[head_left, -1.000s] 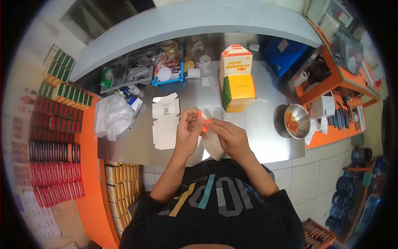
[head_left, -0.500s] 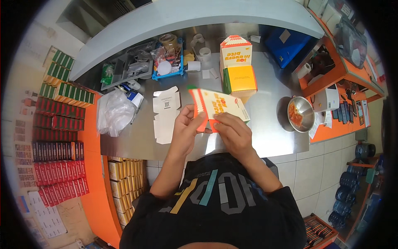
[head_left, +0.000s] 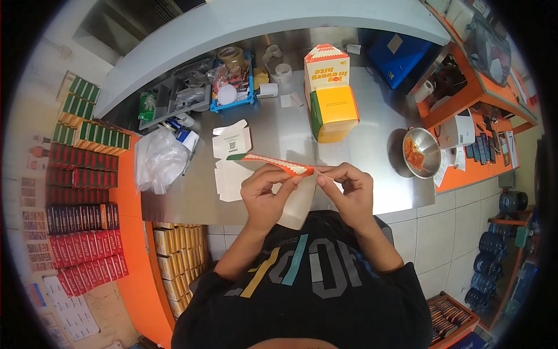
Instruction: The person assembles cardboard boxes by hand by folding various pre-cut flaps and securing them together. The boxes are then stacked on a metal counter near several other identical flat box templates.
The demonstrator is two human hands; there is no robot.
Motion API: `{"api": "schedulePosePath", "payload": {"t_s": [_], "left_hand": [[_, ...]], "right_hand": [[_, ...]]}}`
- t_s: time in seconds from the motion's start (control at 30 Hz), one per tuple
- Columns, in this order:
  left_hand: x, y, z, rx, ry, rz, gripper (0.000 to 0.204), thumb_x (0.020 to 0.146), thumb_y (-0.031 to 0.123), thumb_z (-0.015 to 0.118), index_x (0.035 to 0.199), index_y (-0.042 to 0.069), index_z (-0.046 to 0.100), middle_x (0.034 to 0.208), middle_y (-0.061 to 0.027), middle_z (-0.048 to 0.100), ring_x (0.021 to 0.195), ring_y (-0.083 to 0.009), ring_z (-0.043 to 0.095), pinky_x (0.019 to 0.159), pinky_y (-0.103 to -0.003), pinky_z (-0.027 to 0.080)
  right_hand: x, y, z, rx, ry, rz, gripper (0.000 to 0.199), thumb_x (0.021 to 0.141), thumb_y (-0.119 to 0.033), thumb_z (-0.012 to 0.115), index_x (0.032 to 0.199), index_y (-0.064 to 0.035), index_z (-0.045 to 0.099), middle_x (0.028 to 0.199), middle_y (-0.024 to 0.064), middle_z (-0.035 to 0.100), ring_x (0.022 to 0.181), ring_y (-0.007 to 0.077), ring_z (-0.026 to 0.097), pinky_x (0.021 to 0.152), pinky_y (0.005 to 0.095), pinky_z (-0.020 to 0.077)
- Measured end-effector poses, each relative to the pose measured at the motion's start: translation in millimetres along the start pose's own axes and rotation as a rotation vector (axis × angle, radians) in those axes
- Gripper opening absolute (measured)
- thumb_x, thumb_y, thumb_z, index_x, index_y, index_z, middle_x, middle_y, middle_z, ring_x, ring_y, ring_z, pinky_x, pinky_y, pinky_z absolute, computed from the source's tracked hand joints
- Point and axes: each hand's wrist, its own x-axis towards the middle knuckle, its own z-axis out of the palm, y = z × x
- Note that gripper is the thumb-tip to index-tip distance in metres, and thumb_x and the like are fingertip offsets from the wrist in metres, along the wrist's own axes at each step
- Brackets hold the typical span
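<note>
Both my hands hold a flat, unfolded carton blank (head_left: pixel 273 163), orange and white with a green end, seen almost edge-on above the steel counter (head_left: pixel 360 157). My left hand (head_left: pixel 264 195) grips it from below at its middle. The right end is pinched between the fingertips of my right hand (head_left: pixel 346 189). Under my hands a pale flat sheet (head_left: pixel 296 206) hangs over the counter's front edge. Flat white carton blanks (head_left: pixel 231 160) lie on the counter just left of my left hand.
An assembled yellow, green and white-orange box stack (head_left: pixel 330 96) stands behind. A metal bowl (head_left: pixel 419 152) with orange sachets sits at right, a clear plastic bag (head_left: pixel 157 160) at left, a blue tray of small items (head_left: pixel 232 87) at the back. Shelves of packaged goods (head_left: pixel 75 192) line the left.
The carton blank has been turned from showing its broad face to lying nearly edge-on, and both hands have shifted slightly right along it.
</note>
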Motion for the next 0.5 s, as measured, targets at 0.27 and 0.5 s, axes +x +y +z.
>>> {"api": "schedulePosePath", "payload": {"t_s": [0.27,0.5], "left_hand": [[-9.4,-11.6,2.2,0.022,-0.047,0.015,0.013,0.086,-0.009,0.073,0.095,-0.005,0.064,0.094,-0.0114,0.071,0.085,-0.0149,0.068,0.071,-0.024,0.056],[-9.2,-10.9,-9.8,0.111,-0.021,-0.064,0.017,0.081,-0.002,0.08,0.096,-0.004,0.073,0.091,-0.0088,0.075,0.082,-0.0104,0.068,0.071,-0.023,0.05]], "right_hand": [[-1.2,4.1,6.5,-0.173,0.025,-0.013,0.012,0.086,-0.007,0.078,0.097,-0.0023,0.078,0.1,0.0111,0.07,0.085,0.0148,0.067,0.082,0.0283,0.053],[-3.2,-15.4,8.4,-0.09,-0.031,0.042,0.014,0.087,-0.005,0.076,0.1,-0.0002,0.077,0.098,0.012,0.071,0.082,0.0137,0.068,0.071,0.0254,0.0546]]}}
